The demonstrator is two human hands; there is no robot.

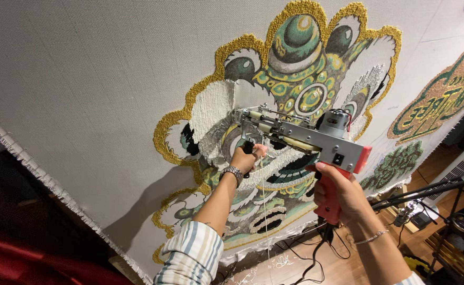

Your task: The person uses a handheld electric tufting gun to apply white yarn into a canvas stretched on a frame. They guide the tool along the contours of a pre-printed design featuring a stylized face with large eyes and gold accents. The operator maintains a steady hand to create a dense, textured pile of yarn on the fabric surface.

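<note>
The right hand (340, 198) gripped the red handle of a tufting gun (300, 137), and the left hand (245, 158) closed around its front grip. The gun's tip pressed against the stretched cloth (84, 79), at the white patch of a green and gold tufted design (295, 68). A white yarn (264, 200) hung below.

A wooden floor (343, 266) lies below the hands, strewn with black cables (316, 258) and yarn scraps. To the far right stand a white fan heater (461, 166) and a dark metal rack (461, 232). Lower left is dark, with red fabric (42, 266).
</note>
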